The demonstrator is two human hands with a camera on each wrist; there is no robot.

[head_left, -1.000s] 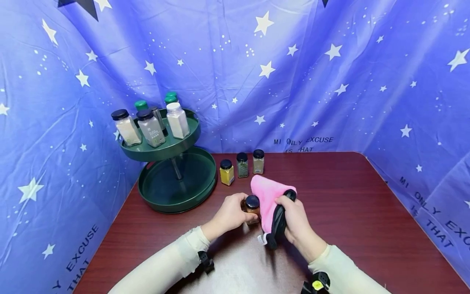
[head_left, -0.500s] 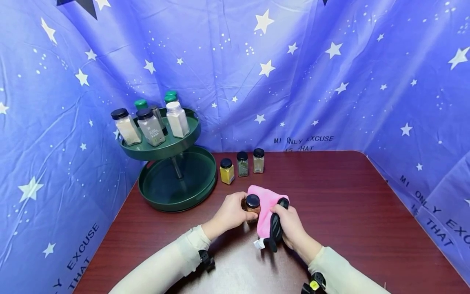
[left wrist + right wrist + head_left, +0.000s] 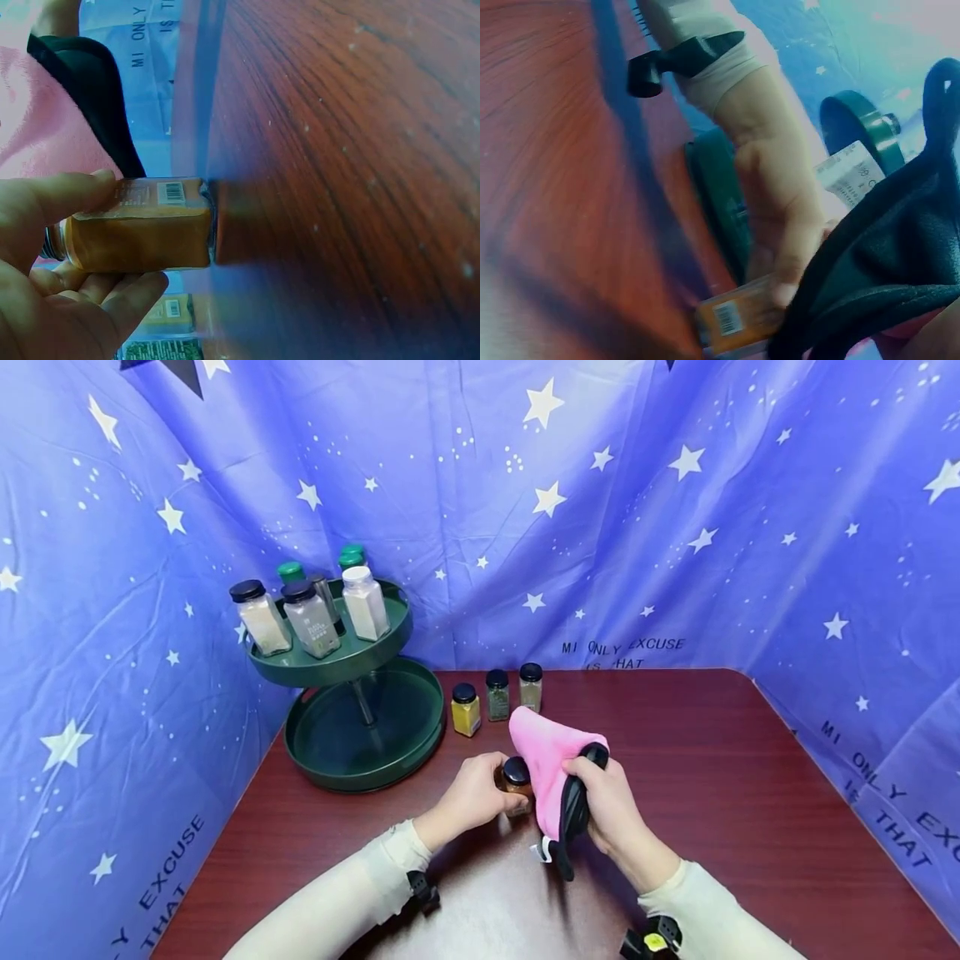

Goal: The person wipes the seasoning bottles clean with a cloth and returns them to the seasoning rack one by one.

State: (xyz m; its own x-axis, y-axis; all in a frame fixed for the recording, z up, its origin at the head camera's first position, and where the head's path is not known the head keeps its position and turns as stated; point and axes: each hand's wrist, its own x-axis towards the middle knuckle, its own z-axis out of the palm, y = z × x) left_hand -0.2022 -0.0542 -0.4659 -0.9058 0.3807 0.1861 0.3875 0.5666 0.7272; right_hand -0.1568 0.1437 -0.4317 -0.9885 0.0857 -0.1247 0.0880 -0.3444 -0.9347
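Observation:
My left hand (image 3: 468, 793) grips a small square glass spice jar (image 3: 142, 236) with a black lid, orange-brown contents and a barcode label. The jar is upright, its base right at the tabletop; thumb on one side, fingers on the other. My right hand (image 3: 611, 806) holds a folded pink fleecy cloth (image 3: 543, 752) with black backing and edging (image 3: 900, 232), thumb pressed on its pink face. From the cloth's lower end hangs a white tag (image 3: 542, 850). In the head view, the cloth overlaps the jar's right side. The right fingers are mostly hidden behind the cloth.
A green two-tier round rack (image 3: 322, 672) stands at left, with several bottles on its upper tier, among them a white-capped bottle (image 3: 365, 602). Behind my hands stand a yellow jar (image 3: 466, 714), a green-herb jar (image 3: 498, 697) and a beige jar (image 3: 530, 685). Starry curtains surround the dark red table (image 3: 697, 777).
The right hand dipped left with the cloth half a second ago, then rose back to the right; the cloth's top now overlaps the beige jar's base. The left hand and its jar stay put.

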